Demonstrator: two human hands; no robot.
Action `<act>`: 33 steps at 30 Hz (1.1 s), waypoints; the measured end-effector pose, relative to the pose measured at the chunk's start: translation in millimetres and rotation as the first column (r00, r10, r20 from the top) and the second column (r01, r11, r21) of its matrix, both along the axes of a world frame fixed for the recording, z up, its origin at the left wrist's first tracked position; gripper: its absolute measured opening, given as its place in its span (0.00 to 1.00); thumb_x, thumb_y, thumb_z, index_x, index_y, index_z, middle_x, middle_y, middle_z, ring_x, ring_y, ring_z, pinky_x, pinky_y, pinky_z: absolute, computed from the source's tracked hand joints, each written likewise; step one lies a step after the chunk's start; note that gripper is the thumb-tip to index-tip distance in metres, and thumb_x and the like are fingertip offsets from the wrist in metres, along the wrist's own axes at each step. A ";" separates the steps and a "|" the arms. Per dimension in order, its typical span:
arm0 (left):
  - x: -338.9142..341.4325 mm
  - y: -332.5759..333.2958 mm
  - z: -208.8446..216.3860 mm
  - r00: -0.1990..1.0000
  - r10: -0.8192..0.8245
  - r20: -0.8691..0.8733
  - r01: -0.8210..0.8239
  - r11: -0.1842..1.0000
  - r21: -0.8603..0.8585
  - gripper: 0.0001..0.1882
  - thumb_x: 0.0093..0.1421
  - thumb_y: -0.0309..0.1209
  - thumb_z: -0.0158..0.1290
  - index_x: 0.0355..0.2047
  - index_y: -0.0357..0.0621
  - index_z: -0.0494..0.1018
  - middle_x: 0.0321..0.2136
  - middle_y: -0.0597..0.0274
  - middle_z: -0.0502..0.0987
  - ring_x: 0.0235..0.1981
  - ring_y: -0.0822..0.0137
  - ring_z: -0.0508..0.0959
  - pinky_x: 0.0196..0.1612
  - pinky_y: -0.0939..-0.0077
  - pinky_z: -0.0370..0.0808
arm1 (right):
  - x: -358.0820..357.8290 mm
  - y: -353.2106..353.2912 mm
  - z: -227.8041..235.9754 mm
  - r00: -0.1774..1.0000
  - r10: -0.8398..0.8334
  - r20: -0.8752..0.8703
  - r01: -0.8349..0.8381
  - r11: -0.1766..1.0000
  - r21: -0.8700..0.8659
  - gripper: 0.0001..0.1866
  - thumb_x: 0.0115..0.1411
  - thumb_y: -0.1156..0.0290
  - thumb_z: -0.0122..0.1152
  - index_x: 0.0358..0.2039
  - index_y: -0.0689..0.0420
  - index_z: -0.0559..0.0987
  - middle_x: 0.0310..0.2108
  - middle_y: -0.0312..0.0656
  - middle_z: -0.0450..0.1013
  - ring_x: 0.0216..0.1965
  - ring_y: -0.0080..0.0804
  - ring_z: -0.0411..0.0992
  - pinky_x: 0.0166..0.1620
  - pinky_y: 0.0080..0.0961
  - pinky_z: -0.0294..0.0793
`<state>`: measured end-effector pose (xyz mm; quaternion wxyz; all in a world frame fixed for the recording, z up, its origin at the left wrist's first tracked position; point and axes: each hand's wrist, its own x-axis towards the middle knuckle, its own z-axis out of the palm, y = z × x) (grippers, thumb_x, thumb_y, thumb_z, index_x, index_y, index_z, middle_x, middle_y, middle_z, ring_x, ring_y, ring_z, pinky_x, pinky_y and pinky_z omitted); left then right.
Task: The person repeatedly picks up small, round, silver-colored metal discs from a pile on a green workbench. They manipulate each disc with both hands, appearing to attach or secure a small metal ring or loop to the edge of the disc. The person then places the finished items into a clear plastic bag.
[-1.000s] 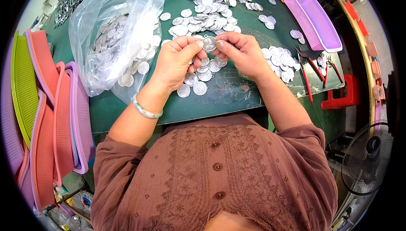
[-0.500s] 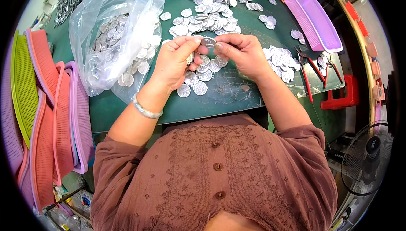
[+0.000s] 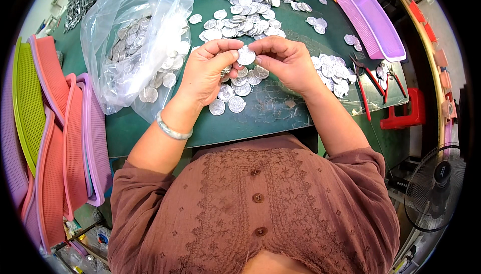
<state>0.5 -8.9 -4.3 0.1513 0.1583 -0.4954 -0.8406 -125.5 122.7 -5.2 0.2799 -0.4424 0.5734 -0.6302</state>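
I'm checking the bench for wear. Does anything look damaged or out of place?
Yes: the green tabletop is scuffed, with pale patches near its front right corner where the colour looks worn away. There, a red plier handle seems to poke past the table edge.

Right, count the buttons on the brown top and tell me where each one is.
3 show, in a column down the front of the brown top: upper button, middle button, lower button. Others may be hidden.

1 black fan point(image 3: 442, 172), right; 1 red stool point(image 3: 415, 109) beyond; coloured baskets point(image 3: 52, 163), left.
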 end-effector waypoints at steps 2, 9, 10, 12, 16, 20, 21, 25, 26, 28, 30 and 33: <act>-0.8 1.3 0.8 1.000 0.019 0.003 -0.019 1.000 0.000 0.10 0.52 0.23 0.49 0.36 0.38 0.71 0.23 0.64 0.73 0.21 0.77 0.72 0.23 0.88 0.69 | 0.9 -0.5 -0.7 0.997 0.003 0.071 -0.002 1.000 -0.007 0.10 0.50 0.82 0.52 0.34 0.62 0.75 0.31 0.35 0.72 0.32 0.17 0.69 0.36 0.13 0.68; 0.8 -1.1 12.2 0.992 0.004 0.127 -0.025 0.985 0.170 0.13 0.53 0.25 0.49 0.40 0.37 0.69 0.26 0.62 0.73 0.24 0.73 0.73 0.27 0.86 0.72 | -19.2 8.9 3.1 0.764 0.093 -0.639 0.037 0.982 0.187 0.15 0.44 0.76 0.59 0.36 0.60 0.74 0.34 0.39 0.68 0.38 0.32 0.65 0.42 0.25 0.64; 0.8 -3.2 10.6 0.994 -0.020 0.111 -0.005 0.975 0.223 0.12 0.53 0.25 0.48 0.39 0.37 0.69 0.27 0.62 0.73 0.24 0.72 0.74 0.27 0.85 0.73 | -20.0 11.4 4.5 0.692 0.136 -0.709 0.032 0.975 0.218 0.16 0.42 0.75 0.61 0.35 0.60 0.74 0.34 0.40 0.67 0.39 0.35 0.64 0.43 0.27 0.63; 0.5 -9.5 3.9 0.995 -0.063 0.077 0.035 0.946 0.324 0.11 0.53 0.25 0.47 0.38 0.36 0.69 0.28 0.61 0.73 0.25 0.71 0.74 0.28 0.84 0.74 | -18.9 13.4 6.2 0.601 0.178 -0.780 0.045 0.966 0.255 0.17 0.40 0.73 0.62 0.34 0.59 0.75 0.36 0.40 0.66 0.41 0.38 0.61 0.45 0.29 0.61; 0.5 -16.0 -7.6 0.997 -0.078 0.024 0.065 0.935 0.348 0.09 0.54 0.25 0.45 0.37 0.36 0.67 0.29 0.58 0.72 0.27 0.70 0.73 0.26 0.86 0.74 | -17.2 14.0 6.6 0.588 0.181 -0.788 0.062 0.962 0.267 0.16 0.39 0.70 0.62 0.31 0.59 0.75 0.36 0.40 0.65 0.43 0.39 0.59 0.47 0.30 0.59; 0.0 -11.3 1.1 0.994 -0.053 0.098 0.026 0.965 0.261 0.11 0.53 0.23 0.43 0.37 0.38 0.66 0.31 0.57 0.72 0.26 0.71 0.73 0.24 0.86 0.72 | -18.3 13.5 6.9 0.589 0.196 -0.784 0.033 0.964 0.266 0.15 0.39 0.71 0.62 0.30 0.58 0.73 0.35 0.40 0.65 0.43 0.39 0.59 0.46 0.30 0.59; -0.1 -10.1 2.4 0.993 -0.049 0.106 0.023 0.971 0.237 0.11 0.52 0.23 0.43 0.38 0.38 0.65 0.32 0.57 0.72 0.26 0.71 0.72 0.23 0.85 0.71 | -18.3 13.1 7.3 0.598 0.201 -0.776 0.026 0.963 0.270 0.15 0.39 0.71 0.61 0.30 0.58 0.72 0.34 0.40 0.65 0.42 0.39 0.60 0.45 0.30 0.59; 0.3 -8.6 3.8 0.992 -0.064 0.108 0.042 0.980 0.194 0.12 0.52 0.23 0.43 0.39 0.40 0.65 0.30 0.59 0.71 0.26 0.71 0.72 0.22 0.86 0.69 | -14.6 10.8 9.8 0.667 0.239 -0.706 -0.004 0.948 0.318 0.15 0.40 0.74 0.60 0.31 0.59 0.70 0.26 0.39 0.67 0.35 0.37 0.63 0.40 0.29 0.62; 0.5 -8.9 2.1 0.993 -0.066 0.097 0.045 0.978 0.204 0.11 0.52 0.24 0.43 0.38 0.40 0.65 0.29 0.60 0.71 0.26 0.71 0.72 0.21 0.86 0.69 | -13.4 10.4 9.9 0.691 0.252 -0.678 -0.013 0.942 0.336 0.14 0.40 0.75 0.59 0.31 0.59 0.69 0.24 0.39 0.67 0.32 0.37 0.64 0.37 0.28 0.63; 0.6 -9.6 -0.2 0.994 -0.065 0.093 0.041 0.970 0.241 0.09 0.54 0.26 0.44 0.36 0.40 0.66 0.27 0.61 0.70 0.25 0.71 0.72 0.21 0.86 0.69 | -12.1 9.7 9.0 0.828 0.235 -0.509 -0.031 0.926 0.377 0.14 0.41 0.78 0.59 0.32 0.59 0.70 0.23 0.36 0.66 0.29 0.29 0.64 0.35 0.22 0.64; -0.2 -10.2 -1.4 0.993 -0.060 0.106 0.026 0.955 0.294 0.07 0.56 0.30 0.45 0.33 0.41 0.67 0.25 0.61 0.69 0.25 0.71 0.72 0.20 0.86 0.68 | -11.8 9.6 8.8 0.915 0.205 -0.347 -0.067 0.927 0.369 0.14 0.43 0.80 0.58 0.33 0.60 0.70 0.23 0.33 0.66 0.27 0.22 0.64 0.34 0.18 0.63; -0.2 -8.6 -2.4 0.992 -0.078 0.097 0.056 0.975 0.216 0.07 0.54 0.33 0.51 0.26 0.44 0.68 0.21 0.66 0.71 0.22 0.75 0.72 0.19 0.86 0.66 | -12.5 8.9 8.2 0.972 0.176 -0.154 -0.125 0.948 0.294 0.17 0.44 0.82 0.58 0.36 0.60 0.68 0.23 0.30 0.65 0.26 0.16 0.62 0.32 0.15 0.62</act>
